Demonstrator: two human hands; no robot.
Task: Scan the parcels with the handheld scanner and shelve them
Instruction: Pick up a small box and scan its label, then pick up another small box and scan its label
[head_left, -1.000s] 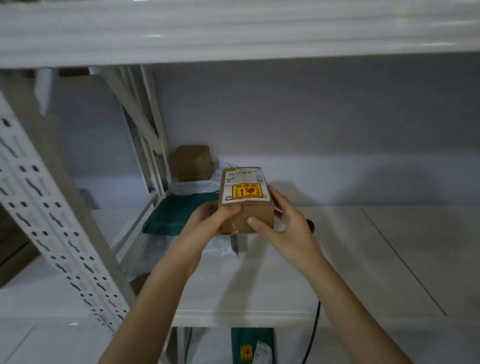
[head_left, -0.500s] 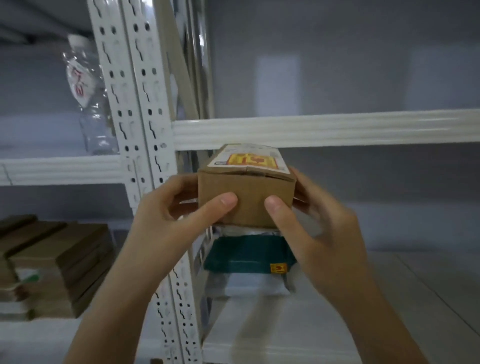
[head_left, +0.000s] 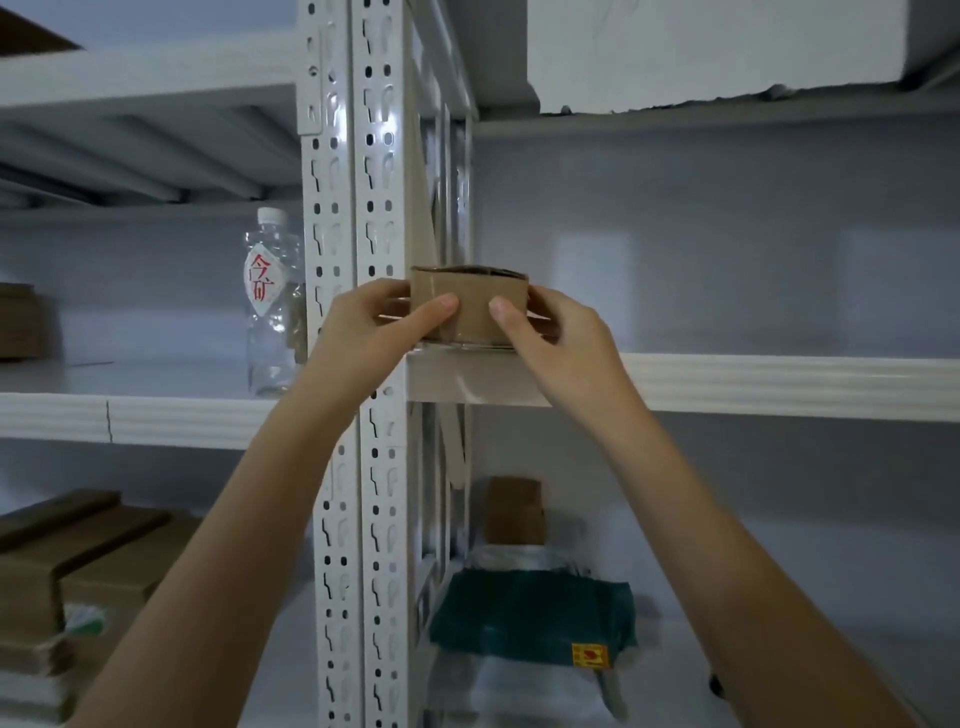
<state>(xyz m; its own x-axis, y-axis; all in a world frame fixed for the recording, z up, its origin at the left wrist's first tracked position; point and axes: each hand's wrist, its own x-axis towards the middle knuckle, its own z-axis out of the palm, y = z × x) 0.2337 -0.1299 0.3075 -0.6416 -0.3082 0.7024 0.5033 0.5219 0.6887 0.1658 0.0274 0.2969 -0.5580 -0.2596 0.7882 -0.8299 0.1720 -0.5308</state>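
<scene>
the small cardboard parcel (head_left: 470, 304) sits near the middle of the view, at the front edge of the upper shelf (head_left: 779, 384), its bottom just at the lip of the white beam; whether it already rests fully on the shelf cannot be told. its brown front face looks toward the camera, with a strip of tape running down it.

the left hand (head_left: 363, 338) grips the parcel from its 9 o'clock side, thumb pressed on the front face and the fingers (head_left: 382, 296) curled round the left end. the right hand (head_left: 558, 338) grips from the 3 o'clock side in the same way, thumb on the front and fingers (head_left: 550, 304) wrapped round the right end. both hands are closed on the parcel.

just at 9 o'clock of the parcel stands the white perforated upright (head_left: 358, 208) of the rack. further out at 9 o'clock, on the neighbouring shelf, a clear plastic bottle (head_left: 272, 306) stands upright with a white cap and a label with red characters.

at 6 o'clock, on the lower shelf, a dark green bagged parcel (head_left: 535, 618) with a yellow sticker lies on a pale plastic bag, and a brown box (head_left: 514, 512) stands behind it. at 8 o'clock, low in the left bay, flat cardboard pieces (head_left: 78, 561) lie stacked. at 1 o'clock, on the top shelf, sits a large white block (head_left: 717, 47).
</scene>
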